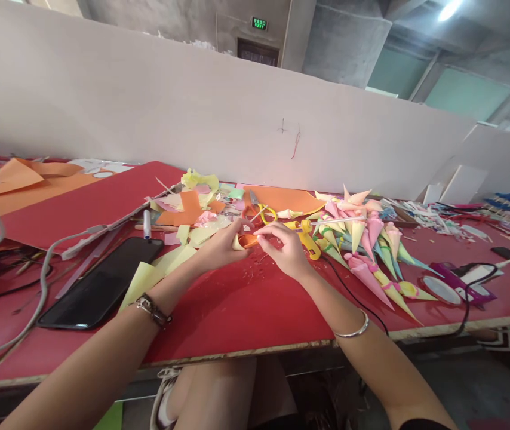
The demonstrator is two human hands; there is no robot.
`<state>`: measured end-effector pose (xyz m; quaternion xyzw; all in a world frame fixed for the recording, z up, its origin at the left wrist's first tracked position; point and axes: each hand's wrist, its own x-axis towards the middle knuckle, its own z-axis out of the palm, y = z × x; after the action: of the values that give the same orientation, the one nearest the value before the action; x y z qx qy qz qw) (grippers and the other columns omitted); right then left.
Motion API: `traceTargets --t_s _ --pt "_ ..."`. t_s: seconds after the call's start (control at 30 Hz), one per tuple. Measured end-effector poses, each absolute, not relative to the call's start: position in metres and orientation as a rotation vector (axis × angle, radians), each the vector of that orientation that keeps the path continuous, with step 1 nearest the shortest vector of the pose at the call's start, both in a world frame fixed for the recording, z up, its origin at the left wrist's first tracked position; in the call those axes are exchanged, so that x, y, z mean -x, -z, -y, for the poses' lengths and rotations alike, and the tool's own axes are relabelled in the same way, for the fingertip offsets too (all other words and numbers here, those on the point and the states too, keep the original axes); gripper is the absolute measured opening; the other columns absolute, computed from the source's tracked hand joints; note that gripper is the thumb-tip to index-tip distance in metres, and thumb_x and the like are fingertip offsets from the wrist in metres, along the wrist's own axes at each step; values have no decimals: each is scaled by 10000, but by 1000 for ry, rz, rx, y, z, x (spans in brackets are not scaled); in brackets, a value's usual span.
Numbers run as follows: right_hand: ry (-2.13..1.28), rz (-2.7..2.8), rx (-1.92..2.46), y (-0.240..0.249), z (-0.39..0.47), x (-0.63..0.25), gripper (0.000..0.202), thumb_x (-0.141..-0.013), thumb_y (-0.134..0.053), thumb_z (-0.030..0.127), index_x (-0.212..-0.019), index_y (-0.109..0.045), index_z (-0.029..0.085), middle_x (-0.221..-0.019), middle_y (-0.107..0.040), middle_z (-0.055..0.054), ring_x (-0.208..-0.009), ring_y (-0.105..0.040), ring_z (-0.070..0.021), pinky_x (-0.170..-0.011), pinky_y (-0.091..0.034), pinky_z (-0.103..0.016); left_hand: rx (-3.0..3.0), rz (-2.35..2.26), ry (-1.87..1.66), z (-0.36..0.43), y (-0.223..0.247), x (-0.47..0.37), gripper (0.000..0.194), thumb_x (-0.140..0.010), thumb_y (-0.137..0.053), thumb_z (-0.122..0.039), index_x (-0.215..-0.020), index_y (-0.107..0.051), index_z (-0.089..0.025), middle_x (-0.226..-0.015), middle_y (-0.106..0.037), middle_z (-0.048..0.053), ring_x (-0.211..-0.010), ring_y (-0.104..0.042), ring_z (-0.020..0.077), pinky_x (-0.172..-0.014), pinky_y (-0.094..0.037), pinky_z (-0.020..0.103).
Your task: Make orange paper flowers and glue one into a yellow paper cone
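Forearms (98,355) lead to hands (223,246) pinching an orange-rimmed cone (249,241); a distant sign (259,24) reads EXIT.

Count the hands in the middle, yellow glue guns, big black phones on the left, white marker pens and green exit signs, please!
Hands (left hand, right hand): 2
Yellow glue gun: 1
Big black phone: 1
White marker pen: 1
Green exit sign: 1
Total: 6

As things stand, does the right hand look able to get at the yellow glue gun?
Probably yes: the glue gun lies close beside the right hand with nothing visible between, though that hand is busy at the small orange piece.
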<state>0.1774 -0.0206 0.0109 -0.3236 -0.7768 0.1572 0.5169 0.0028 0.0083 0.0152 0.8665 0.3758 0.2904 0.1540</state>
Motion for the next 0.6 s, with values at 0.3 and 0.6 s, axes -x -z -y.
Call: traceTargets --t_s 0.3,0.6 --pt "-604 1691 769 0 16 -172 164 -797 -521 298 -931 -590 234 -875 -600 -22 -816 -583 -134 -741 -512 -287 -2126 -944 -884 -3 -13 -11 302 -740 -467 -247 -1035 -450 -186 -986 -537 51 -866 -524 151 -667 -451 258" --pt "-668 1712 747 2 19 -168 318 -815 -492 291 -1132 -489 269 -984 -598 -22 -779 -588 -118 -704 -519 -259 -1642 -900 -929 -1 -11 -16 439 -739 -493 -277 -1151 -375 -184 -598 -440 -58 -553 -455 86 -556 -400 241"
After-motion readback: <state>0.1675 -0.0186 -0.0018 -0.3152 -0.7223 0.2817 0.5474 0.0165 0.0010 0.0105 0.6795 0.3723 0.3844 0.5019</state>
